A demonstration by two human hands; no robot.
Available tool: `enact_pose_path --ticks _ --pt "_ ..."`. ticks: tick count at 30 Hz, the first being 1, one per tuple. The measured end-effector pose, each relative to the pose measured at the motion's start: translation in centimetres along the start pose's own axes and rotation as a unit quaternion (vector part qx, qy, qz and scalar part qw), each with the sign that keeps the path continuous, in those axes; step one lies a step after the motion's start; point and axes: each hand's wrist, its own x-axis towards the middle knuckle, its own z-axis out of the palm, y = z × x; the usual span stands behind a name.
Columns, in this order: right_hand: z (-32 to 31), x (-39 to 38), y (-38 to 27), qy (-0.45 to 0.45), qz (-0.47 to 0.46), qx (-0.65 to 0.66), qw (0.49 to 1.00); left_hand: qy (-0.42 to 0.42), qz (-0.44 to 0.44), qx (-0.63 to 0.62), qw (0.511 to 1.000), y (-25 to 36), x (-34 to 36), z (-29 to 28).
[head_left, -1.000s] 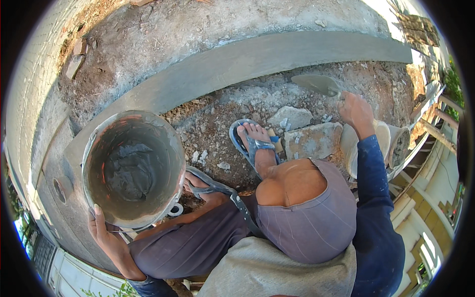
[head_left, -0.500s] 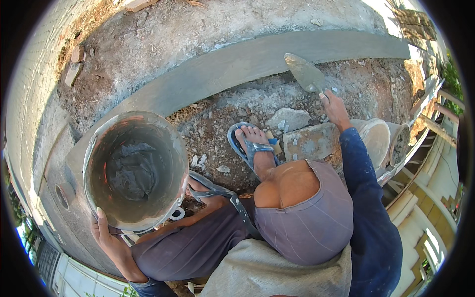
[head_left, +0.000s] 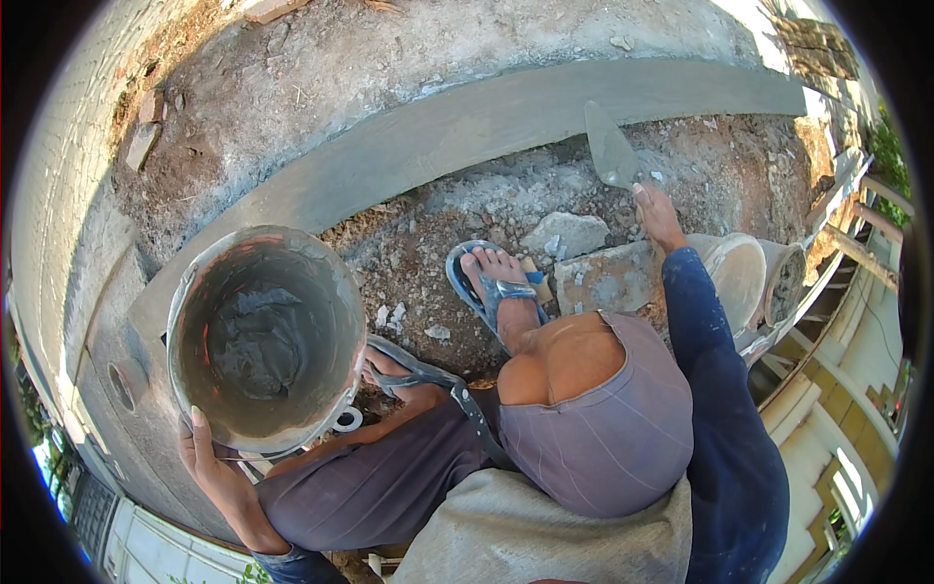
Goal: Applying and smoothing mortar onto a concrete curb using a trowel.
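My left hand (head_left: 209,465) grips the near rim of a round bucket (head_left: 336,389), thumb over the edge and the other fingers hidden beneath it. Wet grey mortar (head_left: 261,343) lies in the bottom of the bucket. Out to the right, my right hand (head_left: 660,216) is closed round the handle of a pointing trowel (head_left: 611,151). The trowel's leaf-shaped blade points away from me, its tip over the near edge of a smooth grey mortar band (head_left: 409,146). A thin smear of grey covers the blade.
Rubble and a flat stone slab (head_left: 608,282) lie around my sandalled foot (head_left: 496,282). Behind my right forearm stand more buckets (head_left: 736,282). Broken bricks (head_left: 146,136) lie at the far left. A pipe end (head_left: 126,383) pokes out left of the bucket.
The trowel blade has turned and swung slightly right, its tip now pointing more straight away from me. The bucket has tipped or shifted very slightly; my left hand stays on its rim.
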Motion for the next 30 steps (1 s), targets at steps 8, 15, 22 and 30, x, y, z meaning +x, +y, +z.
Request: enact_pose_path --ticks 8,15,22,30 --pt "1.8 -1.4 -3.8 0.023 -0.063 -0.052 0.996 0.024 0.015 0.021 0.999 0.8 -0.9 1.1" --pt "0.7 1.8 0.5 0.097 0.045 0.013 0.994 -0.011 0.020 -0.015 1.000 1.1 -0.7 1.2" --pt "5.2 -1.0 -6.4 0.046 -0.055 0.001 0.997 -0.002 0.004 0.004 1.000 1.3 -0.8 0.9" --pt "1.9 2.9 -1.0 0.098 0.102 0.035 0.989 -0.003 0.008 -0.014 1.000 0.7 -0.7 0.9"
